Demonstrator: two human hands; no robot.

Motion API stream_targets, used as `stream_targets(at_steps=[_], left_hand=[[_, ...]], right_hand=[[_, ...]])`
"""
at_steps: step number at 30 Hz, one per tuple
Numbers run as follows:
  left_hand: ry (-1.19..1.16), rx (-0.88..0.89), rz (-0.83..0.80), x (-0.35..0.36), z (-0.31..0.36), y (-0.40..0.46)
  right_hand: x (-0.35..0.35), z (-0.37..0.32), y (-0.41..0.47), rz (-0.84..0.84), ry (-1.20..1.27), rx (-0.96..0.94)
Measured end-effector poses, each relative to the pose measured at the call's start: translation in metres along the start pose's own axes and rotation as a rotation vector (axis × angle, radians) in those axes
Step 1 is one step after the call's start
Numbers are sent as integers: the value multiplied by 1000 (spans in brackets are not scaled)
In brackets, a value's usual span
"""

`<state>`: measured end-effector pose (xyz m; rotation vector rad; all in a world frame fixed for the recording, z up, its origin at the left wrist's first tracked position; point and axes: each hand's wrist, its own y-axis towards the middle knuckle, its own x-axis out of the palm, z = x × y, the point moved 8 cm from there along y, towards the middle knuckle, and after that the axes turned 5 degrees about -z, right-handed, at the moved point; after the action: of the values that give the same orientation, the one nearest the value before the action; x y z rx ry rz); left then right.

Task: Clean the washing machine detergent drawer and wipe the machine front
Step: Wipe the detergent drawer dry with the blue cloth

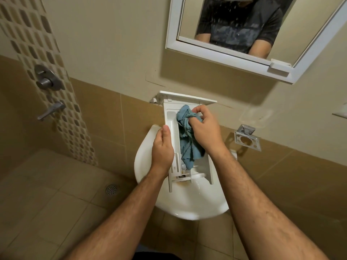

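White drawer [171,117], blue cloth [187,139] inside

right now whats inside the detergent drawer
A crumpled blue cloth, gripped by the right hand, fills most of the detergent drawer. The compartment floors beneath the cloth are hidden.

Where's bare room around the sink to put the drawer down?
Bare basin near the front rim of the sink, below the drawer. The sink's left rim beside the left hand is narrow. The middle is crowded: drawer, blue cloth and right hand.
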<state>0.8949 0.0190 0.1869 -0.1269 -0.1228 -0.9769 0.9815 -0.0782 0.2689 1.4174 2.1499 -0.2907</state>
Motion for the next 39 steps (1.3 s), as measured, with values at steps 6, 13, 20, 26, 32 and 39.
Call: stream_targets(at_steps=[6,13,20,26,32,39], left_hand=[[-13,-19,-4,-4,-9,7],[-5,1,-2,-3,-6,5],[-7,19,-23,2,-6,5],[18,35,0,-7,-15,12],[14,64,4,-10,-17,9],[108,100,-79,-1,-16,4]], right_hand=[[6,-15,-2,-62,-375,-106],[3,-25,-7,-5,-756,-148],[4,-32,-5,126,-753,-202],[23,-20,-2,-63,-901,-137],[25,-14,1,-317,-750,21],[18,-13,0,-502,-878,107]])
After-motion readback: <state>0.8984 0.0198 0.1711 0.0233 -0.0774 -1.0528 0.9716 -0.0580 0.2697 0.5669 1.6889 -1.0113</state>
